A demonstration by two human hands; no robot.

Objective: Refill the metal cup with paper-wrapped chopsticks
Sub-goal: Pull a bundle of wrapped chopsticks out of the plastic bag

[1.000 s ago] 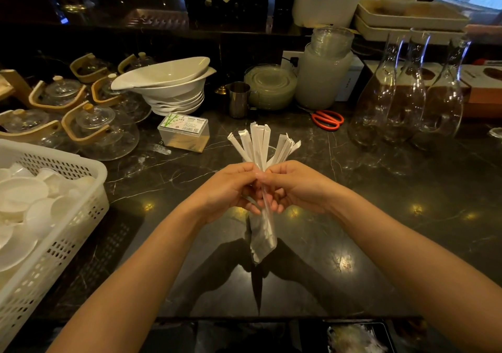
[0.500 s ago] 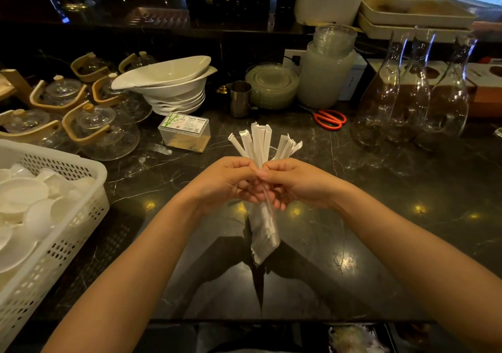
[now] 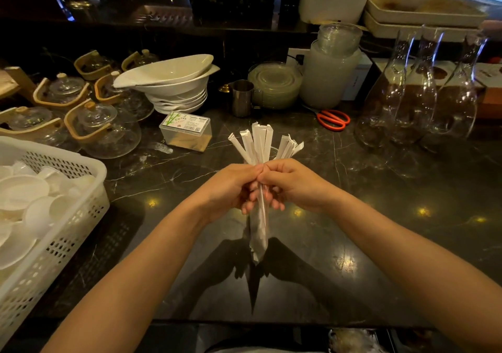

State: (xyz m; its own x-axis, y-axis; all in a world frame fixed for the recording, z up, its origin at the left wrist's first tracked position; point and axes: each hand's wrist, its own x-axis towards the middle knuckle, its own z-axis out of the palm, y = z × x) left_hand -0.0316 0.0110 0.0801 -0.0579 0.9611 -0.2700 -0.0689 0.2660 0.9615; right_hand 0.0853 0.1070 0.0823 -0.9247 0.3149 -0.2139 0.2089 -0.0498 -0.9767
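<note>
Both hands grip one bundle of paper-wrapped chopsticks (image 3: 260, 146) over the middle of the dark marble counter (image 3: 380, 216). My left hand (image 3: 231, 187) and my right hand (image 3: 290, 184) close around its middle, thumbs touching. The white tops fan out above the fingers; the lower ends sit in a clear plastic sleeve that narrows to a point just above the counter. The metal cup (image 3: 241, 97) stands upright at the back of the counter, beyond the bundle, apart from both hands.
A white basket (image 3: 81, 208) of small dishes is at the left. Glass teapots (image 3: 100, 130), stacked white bowls (image 3: 173, 86) and a toothpick box (image 3: 186, 131) sit back left. Red scissors (image 3: 332, 119), plate stacks and glass carafes (image 3: 418, 94) are back right.
The bundle and both hands stay in about the same place; the fingers have shifted slightly around the sleeve.
</note>
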